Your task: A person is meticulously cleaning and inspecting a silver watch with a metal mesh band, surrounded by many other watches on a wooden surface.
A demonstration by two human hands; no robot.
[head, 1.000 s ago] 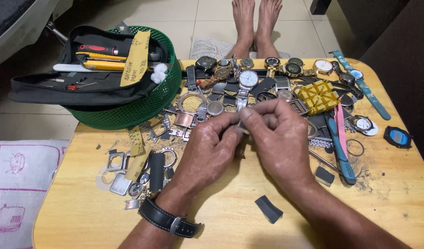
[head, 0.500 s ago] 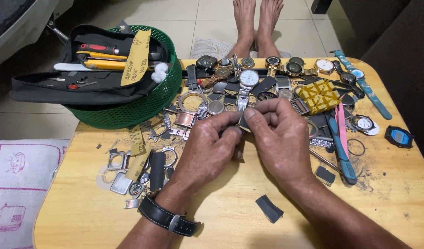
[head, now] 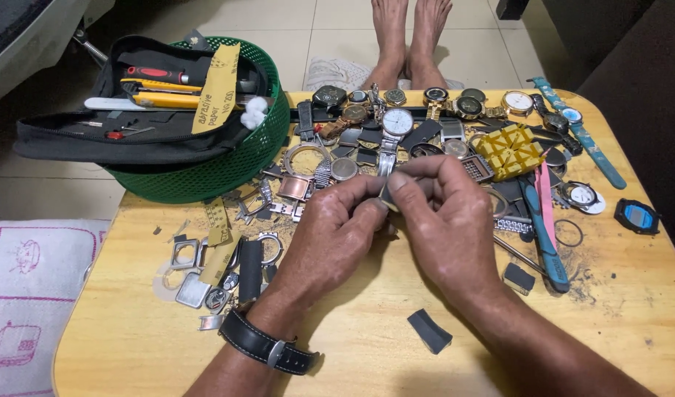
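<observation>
Both hands at frame centre, left hand (head: pixel 337 228) and right hand (head: pixel 444 217), pinch one small metal part (head: pixel 388 197) between fingertips above the table (head: pixel 367 360); risk: slips into the watch-part clutter (head: pixel 315 173).

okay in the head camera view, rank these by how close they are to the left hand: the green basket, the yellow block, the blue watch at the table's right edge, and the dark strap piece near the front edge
From the left hand, nearest first:
1. Dark strap piece, toward the front edge, to its right.
2. Yellow block, beyond the right hand, toward the far side.
3. Green basket, far left corner. Close to the yellow block; I would not rank these two firmly.
4. Blue watch, at the right edge.
</observation>
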